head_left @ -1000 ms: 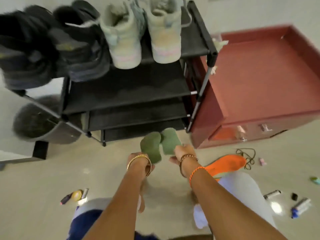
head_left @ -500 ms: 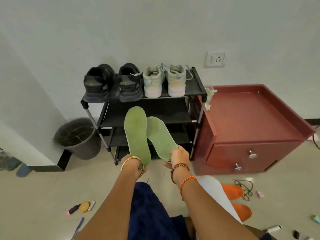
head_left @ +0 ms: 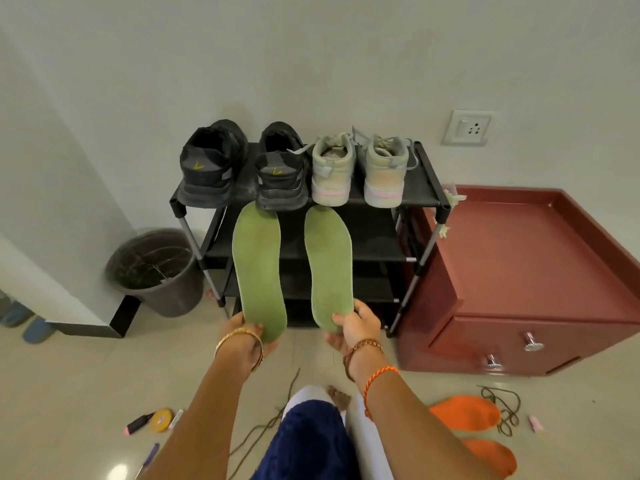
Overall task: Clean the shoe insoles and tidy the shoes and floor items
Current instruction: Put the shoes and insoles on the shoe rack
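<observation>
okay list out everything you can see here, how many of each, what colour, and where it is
green insoles: 2, green, held upright before the rack
black shoes: 2, black, rack top, left
pale shoes: 2, pale grey-green, rack top, right
shoe rack: 1, black, against the wall
cabinet: 1, dark red, right of the rack
bucket: 1, dark brown, left of the rack
orange insoles: 2, orange, floor, right
laces: dark, loose on the floor
tape roll: 1, yellow, floor, left
wall socket: 1, white
left hand: grips the left green insole
right hand: grips the right one
</observation>
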